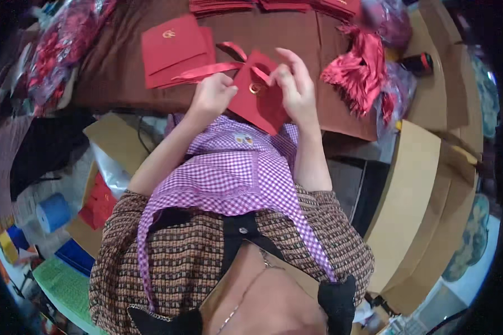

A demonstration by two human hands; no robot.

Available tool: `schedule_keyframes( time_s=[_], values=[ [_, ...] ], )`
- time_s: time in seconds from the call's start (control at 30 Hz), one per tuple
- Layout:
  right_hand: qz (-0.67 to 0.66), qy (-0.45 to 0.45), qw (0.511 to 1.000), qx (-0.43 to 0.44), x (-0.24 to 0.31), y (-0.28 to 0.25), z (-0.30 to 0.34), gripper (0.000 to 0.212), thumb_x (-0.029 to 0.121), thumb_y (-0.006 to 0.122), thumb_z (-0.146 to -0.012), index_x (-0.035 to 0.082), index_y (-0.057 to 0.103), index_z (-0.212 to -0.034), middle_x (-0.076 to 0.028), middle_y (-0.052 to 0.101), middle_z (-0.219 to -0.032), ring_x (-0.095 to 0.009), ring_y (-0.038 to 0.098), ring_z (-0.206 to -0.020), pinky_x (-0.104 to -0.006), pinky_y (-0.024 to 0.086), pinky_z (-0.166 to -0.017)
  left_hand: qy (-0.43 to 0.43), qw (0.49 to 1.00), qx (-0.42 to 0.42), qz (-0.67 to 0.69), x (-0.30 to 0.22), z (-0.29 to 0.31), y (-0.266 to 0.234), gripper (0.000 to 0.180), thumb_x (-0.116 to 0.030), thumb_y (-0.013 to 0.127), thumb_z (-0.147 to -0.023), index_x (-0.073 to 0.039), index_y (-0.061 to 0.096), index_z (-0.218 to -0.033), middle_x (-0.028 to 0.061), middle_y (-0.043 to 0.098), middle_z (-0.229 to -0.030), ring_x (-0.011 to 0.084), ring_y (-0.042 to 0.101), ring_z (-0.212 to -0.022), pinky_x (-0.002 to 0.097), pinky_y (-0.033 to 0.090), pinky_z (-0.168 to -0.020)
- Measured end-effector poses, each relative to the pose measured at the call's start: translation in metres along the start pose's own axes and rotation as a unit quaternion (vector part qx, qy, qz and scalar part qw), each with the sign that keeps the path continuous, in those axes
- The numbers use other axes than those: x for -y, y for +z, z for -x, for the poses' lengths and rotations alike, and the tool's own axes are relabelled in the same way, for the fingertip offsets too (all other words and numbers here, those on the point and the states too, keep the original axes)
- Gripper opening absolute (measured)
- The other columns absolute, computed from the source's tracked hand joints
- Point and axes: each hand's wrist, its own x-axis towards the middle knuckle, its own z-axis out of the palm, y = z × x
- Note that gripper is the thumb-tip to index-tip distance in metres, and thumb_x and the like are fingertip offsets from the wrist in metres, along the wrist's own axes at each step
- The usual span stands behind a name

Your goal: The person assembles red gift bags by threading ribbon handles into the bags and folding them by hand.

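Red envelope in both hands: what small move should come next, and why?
Probably pull the red ribbon snug through the envelope. The left hand pinches the ribbon, the right hand steadies the envelope by its gold clasp, and a loop still stands slack above it.

Two bare hands, the left hand (pixel 211 96) and right hand (pixel 294 84), share one red paper envelope with a gold emblem (pixel 257 99). Two more flat red envelopes (pixel 176 50) lie stacked. One pile of red satin ribbons (pixel 359 70). One blue tape roll (pixel 53 212). Two large cardboard boxes (pixel 413 206).
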Motion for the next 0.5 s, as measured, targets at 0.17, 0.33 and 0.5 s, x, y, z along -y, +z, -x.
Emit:
schedule_keyframes(
  time_s=[0.17, 0.33, 0.5],
  values=[
    [0.053, 0.008, 0.994, 0.099, 0.000, -0.018, 0.009, 0.044, 0.000, 0.043, -0.090, -0.005, 0.040, -0.133, -0.005, 0.056, -0.090, -0.012, 0.055, -0.092, -0.0257, 0.042, -0.088, 0.035, 0.996, 0.050, 0.058, 0.001, 0.000, 0.002, 0.026, -0.007, 0.065, -0.082, 0.008, 0.059, -0.102, 0.0019, 0.060, -0.077, 0.0072, 0.055, -0.071, 0.0216, 0.046, -0.063],
    [-0.007, 0.011, 0.990, 0.137, 0.002, -0.024, 0.010, 0.046, -0.002, 0.042, -0.089, -0.006, 0.038, -0.134, -0.007, 0.058, -0.087, -0.015, 0.057, -0.088, -0.0281, 0.043, -0.089, 0.003, 0.985, 0.086, 0.152, 0.002, 0.004, -0.006, 0.028, -0.006, 0.063, -0.082, 0.008, 0.058, -0.106, -0.0003, 0.060, -0.081, 0.0053, 0.054, -0.072, 0.0194, 0.044, -0.065],
    [-0.115, 0.040, 0.992, 0.017, -0.013, -0.023, 0.005, 0.035, -0.003, 0.045, -0.090, -0.006, 0.040, -0.124, -0.015, 0.064, -0.086, -0.021, 0.063, -0.083, -0.0317, 0.049, -0.083, 0.011, 0.978, 0.127, 0.165, 0.002, 0.005, -0.013, 0.030, -0.007, 0.060, -0.084, 0.008, 0.058, -0.109, 0.0000, 0.061, -0.083, 0.0048, 0.053, -0.072, 0.0184, 0.044, -0.065]
  ],
)
